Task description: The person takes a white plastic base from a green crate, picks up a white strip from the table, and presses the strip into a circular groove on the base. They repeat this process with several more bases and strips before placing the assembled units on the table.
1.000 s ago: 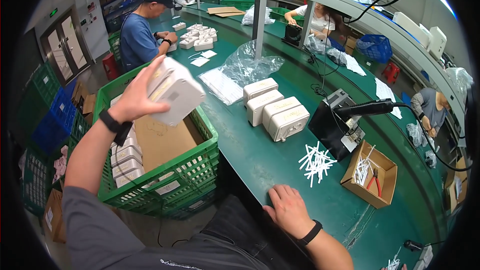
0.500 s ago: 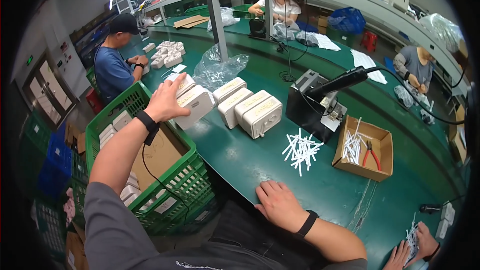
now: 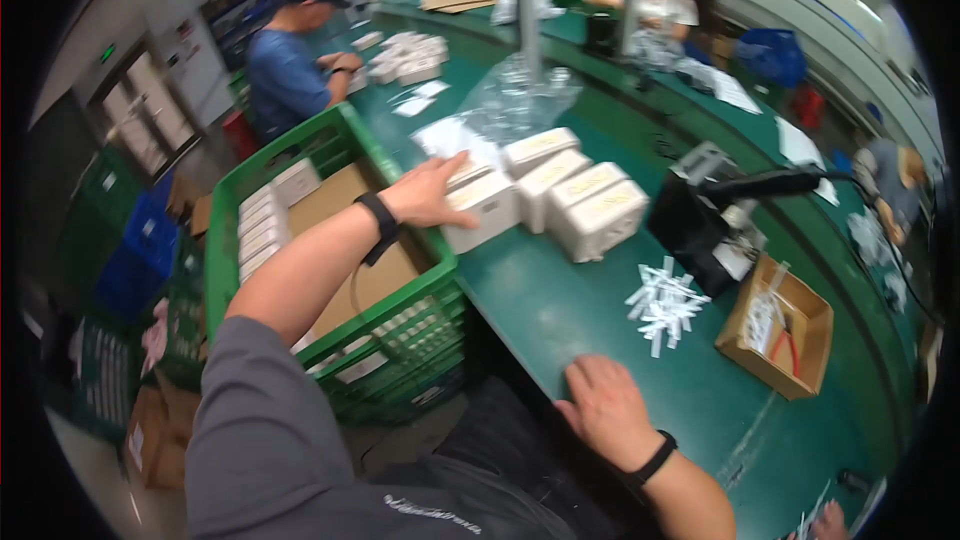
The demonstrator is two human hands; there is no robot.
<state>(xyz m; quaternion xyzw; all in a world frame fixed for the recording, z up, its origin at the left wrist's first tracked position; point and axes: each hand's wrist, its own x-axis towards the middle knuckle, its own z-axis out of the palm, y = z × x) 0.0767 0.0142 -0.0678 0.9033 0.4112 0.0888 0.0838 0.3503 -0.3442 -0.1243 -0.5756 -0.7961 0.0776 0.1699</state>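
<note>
My left hand (image 3: 432, 193) presses flat on a white box-shaped unit (image 3: 484, 212) at the near end of a row of similar white units (image 3: 585, 202) on the green bench (image 3: 560, 310). The unit rests on the bench beside the green crate (image 3: 345, 335); whether my fingers still grip it is unclear. My right hand (image 3: 605, 410) lies palm down on the bench's near edge, holding nothing. A black band sits on each wrist.
The green crate holds more white units (image 3: 262, 230) and a cardboard sheet. A black tool stand (image 3: 715, 225), loose white strips (image 3: 660, 298) and a cardboard box with pliers (image 3: 780, 325) lie to the right. Clear plastic bags (image 3: 520, 100) lie behind. Other people work at the bench.
My left hand has carried the white unit from above the crate down to the bench, setting it at the end of the row. My right hand has stayed in place.
</note>
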